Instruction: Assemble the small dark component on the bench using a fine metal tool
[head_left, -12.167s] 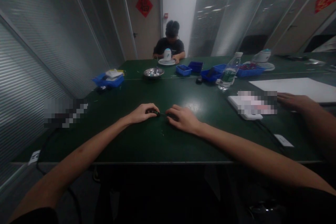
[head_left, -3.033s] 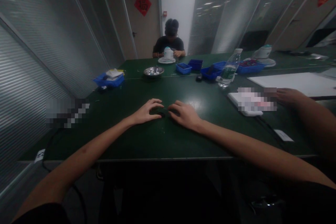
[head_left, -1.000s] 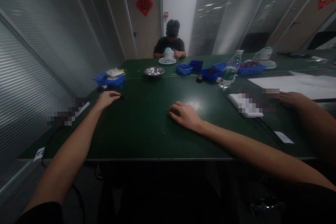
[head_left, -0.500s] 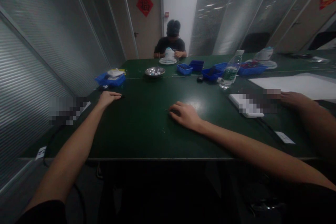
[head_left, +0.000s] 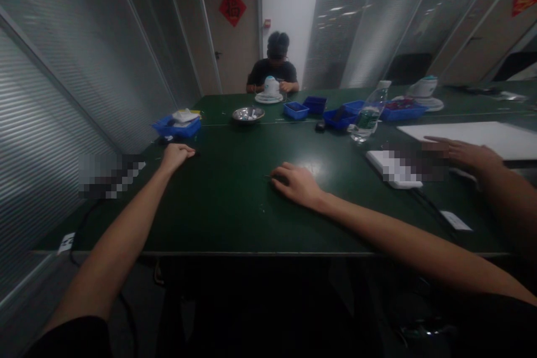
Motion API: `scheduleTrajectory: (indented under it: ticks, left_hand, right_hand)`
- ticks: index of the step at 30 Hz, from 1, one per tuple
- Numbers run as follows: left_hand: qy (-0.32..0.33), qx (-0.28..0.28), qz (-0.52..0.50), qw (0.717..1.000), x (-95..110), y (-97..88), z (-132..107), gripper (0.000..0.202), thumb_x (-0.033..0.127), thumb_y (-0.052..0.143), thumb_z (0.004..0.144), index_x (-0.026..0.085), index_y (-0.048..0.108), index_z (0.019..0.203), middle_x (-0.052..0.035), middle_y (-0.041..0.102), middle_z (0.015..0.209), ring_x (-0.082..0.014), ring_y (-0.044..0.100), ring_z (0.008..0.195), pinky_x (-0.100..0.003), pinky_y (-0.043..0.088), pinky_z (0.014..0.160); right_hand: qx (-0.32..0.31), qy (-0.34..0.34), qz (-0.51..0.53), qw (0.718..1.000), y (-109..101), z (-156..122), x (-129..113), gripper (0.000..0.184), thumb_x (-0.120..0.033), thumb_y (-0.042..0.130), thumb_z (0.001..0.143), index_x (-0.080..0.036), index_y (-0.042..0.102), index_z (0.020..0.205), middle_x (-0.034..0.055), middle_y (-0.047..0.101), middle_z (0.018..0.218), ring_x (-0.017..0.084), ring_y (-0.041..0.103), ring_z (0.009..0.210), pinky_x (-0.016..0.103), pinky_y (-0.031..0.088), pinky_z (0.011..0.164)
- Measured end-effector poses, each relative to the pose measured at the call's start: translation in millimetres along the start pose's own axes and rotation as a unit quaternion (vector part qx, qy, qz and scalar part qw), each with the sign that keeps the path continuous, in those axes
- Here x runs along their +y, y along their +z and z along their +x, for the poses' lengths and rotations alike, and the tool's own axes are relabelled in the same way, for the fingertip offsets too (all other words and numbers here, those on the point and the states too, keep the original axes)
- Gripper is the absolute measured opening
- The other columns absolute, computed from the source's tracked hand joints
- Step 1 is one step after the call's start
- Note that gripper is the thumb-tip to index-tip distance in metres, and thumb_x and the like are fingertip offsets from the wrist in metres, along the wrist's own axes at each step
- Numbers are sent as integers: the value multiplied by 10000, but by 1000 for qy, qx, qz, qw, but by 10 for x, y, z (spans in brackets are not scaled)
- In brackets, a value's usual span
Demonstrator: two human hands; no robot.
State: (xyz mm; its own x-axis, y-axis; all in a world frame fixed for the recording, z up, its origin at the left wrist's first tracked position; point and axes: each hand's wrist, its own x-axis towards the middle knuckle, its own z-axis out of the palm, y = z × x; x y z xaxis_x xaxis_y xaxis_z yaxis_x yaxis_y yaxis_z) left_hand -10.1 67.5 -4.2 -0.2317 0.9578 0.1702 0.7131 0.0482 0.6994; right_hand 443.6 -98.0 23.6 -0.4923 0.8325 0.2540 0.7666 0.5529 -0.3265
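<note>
My left hand (head_left: 176, 155) is stretched out to the left part of the green table (head_left: 235, 207). Its fingers are curled under, knuckles up, just in front of a blue tray (head_left: 176, 126). What it holds is hidden. My right hand (head_left: 294, 182) rests near the table's middle with its fingers bent down over a small dark thing. A thin pin or wire (head_left: 268, 176) pokes out to the left of its fingertips. The two hands are far apart.
At the far end a person (head_left: 274, 70) sits working at a small white device. A metal bowl (head_left: 248, 114), several blue bins (head_left: 338, 117) and a water bottle (head_left: 369, 114) stand mid-table. Another person's hand (head_left: 470, 156) hovers at the right by a white pad (head_left: 392, 170).
My left hand left the middle of the table for the left side, and in the last half second its flat fingers curled under. The neighbour's hand on the right has lifted slightly.
</note>
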Motion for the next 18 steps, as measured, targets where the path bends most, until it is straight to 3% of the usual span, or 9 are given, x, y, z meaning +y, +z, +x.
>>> scheduleTrajectory:
  ticks: [5, 11, 15, 18]
  left_hand:
    - [110, -52, 157, 980, 96, -121, -87, 241, 344, 733, 787, 245, 822, 987, -105, 772, 1124, -331, 683, 1082, -425, 505, 992]
    - [167, -67, 344, 921, 350, -63, -266, 237, 317, 726, 810, 193, 803, 996, -194, 708, 1117, -403, 642, 1115, -457, 519, 948]
    - [181, -59, 397, 898, 466, 5, -414, 217, 230, 653, 859, 128, 788, 995, -228, 672, 1106, -403, 663, 1046, -447, 527, 892]
    - [189, -56, 382, 903, 467, -3, -434, 214, 215, 623, 888, 143, 795, 994, -202, 685, 1073, -383, 674, 1016, -443, 518, 895]
  right_hand:
    - [3, -5, -6, 1000, 25, 11, 26, 282, -365, 560, 1014, -222, 676, 1229, 76, 651, 1122, 183, 633, 861, 296, 458, 713]
    - [3, -8, -8, 1000, 57, 22, 61, 275, -373, 566, 1011, -225, 677, 1214, 71, 645, 1114, 182, 629, 863, 291, 442, 705]
    - [7, -14, -7, 1000, 62, 11, 69, 273, -369, 563, 1011, -224, 675, 1213, 65, 645, 1110, 175, 625, 848, 288, 439, 702]
    - [9, -16, -6, 1000, 59, 7, 63, 268, -363, 564, 1011, -225, 679, 1210, 63, 647, 1114, 174, 627, 847, 287, 441, 703]
